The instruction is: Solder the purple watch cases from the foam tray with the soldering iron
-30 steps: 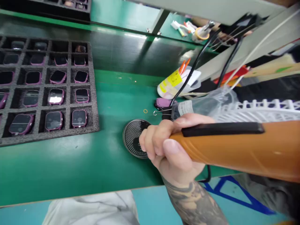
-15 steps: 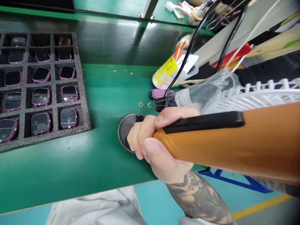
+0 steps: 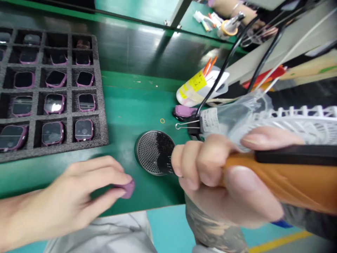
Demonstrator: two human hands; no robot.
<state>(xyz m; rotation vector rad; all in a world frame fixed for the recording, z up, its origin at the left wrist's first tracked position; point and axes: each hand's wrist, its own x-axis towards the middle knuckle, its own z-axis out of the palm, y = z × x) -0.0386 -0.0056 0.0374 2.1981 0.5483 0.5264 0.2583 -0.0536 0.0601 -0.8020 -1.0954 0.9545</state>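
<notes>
Tabletop (image 3: 126,112), glossy green, left hand (image 3: 79,193) above, turquoise floor (image 3: 168,228)

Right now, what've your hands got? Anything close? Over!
Left hand: pinching small rounded purple piece. Right hand: gripping thick orange handle. Round grey perforated disc on green tabletop, near right hand.

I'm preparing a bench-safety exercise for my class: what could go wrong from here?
The left hand pinches a purple piece near the front edge of the green table, so a slip might send it over the edge. The right hand grips an orange tool; shifting it could snag the black cord in view beyond. A small yellow ring lies loose and could be brushed away.
</notes>
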